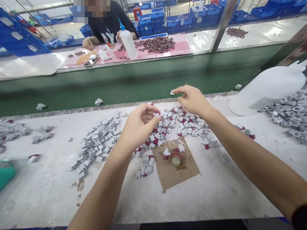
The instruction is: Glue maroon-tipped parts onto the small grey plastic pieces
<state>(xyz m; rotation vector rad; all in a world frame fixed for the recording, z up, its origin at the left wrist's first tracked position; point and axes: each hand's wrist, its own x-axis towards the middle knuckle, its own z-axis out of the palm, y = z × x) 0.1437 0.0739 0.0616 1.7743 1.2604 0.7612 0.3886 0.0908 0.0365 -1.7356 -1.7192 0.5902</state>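
Note:
My left hand (140, 125) is over the heap of small grey-and-dark-red parts (165, 123), thumb and fingers curled round a small white-and-red part (157, 113) at their tips. My right hand (190, 99) reaches over the far edge of the table. Its thumb and index finger are apart, and the index fingertip is at a small pale grey part (172, 92) on the green belt (134, 84); whether they touch I cannot tell. Nearer me, a brown square sheet (168, 179) bears a bottle cap (176, 160) with wet liquid around it and two loose parts.
Plain grey parts (98, 140) are heaped to the left, more (290, 111) at the far right. A large white bottle (263, 89) lies tilted at right. Several pale pieces dot the belt. Across it, a person (110, 22) sits behind a white squeeze bottle (129, 44) and dark reddish parts (159, 44).

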